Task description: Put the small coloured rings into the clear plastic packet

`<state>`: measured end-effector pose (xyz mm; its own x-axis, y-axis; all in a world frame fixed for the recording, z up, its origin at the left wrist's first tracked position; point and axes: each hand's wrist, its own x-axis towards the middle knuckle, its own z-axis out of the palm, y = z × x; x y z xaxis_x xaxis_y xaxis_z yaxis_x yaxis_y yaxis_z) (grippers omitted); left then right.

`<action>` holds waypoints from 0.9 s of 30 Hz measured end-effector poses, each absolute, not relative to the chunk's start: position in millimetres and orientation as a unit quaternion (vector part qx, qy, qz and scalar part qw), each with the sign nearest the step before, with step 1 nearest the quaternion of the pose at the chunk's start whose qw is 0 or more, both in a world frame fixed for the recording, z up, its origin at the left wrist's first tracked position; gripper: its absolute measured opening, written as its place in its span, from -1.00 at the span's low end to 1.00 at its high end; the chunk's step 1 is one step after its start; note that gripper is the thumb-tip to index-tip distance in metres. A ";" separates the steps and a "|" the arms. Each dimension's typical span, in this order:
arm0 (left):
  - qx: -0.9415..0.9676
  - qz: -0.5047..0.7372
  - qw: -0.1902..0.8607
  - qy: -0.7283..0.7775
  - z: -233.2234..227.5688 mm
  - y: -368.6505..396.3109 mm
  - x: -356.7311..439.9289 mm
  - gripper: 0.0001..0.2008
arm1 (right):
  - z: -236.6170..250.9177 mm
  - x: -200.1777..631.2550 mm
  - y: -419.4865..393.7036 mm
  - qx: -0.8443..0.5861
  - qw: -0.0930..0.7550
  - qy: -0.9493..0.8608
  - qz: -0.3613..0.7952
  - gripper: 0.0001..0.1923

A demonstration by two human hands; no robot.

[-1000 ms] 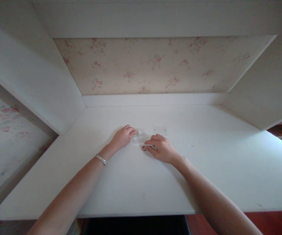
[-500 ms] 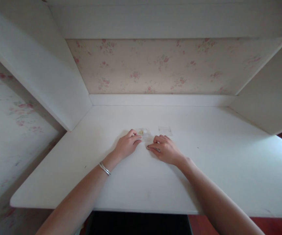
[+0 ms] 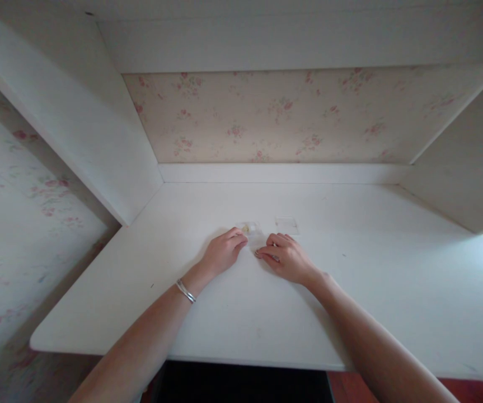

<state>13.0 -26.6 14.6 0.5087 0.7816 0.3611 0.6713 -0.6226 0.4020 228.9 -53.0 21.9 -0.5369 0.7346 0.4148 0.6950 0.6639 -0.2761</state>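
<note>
Right hand [image 3: 289, 258] low over the white surface [image 3: 224, 319], its grip pinching a small round-ended piece [image 3: 258, 253] between thumb and forefinger, just on the near side of the clear container [image 3: 255, 228]. And there's the left hand [image 3: 221, 252] at the container's near-left corner, fingers curled; whether they clasp it, one can't tell. A yellowish bit [image 3: 245, 229] shows there. Good work here probably wants a light pinch, wrists low, and left fingertips bracing that seemingly light plastic against sliding. Beyond the right knuckles lies a clear flat piece [image 3: 286, 225], untouched.

Clear container [image 3: 255, 227] with small yellowish piece [image 3: 245, 229]
</note>
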 end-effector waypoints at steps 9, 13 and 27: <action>0.873 0.283 0.098 0.386 9.0 -25.9 14.2 -0.78 | 12.0 236.2 -38.9 -0.483 0.423 -0.763 0.077 -0.77; 0.873 0.284 0.095 0.384 7.4 -25.5 15.6 -0.78 | 10.9 237.6 -30.2 -0.526 0.448 -0.715 0.108 -0.76; 0.876 0.238 0.046 0.417 21.9 -37.3 22.5 -0.76 | 10.6 231.6 -2.6 -0.543 0.421 -0.721 0.089 -0.78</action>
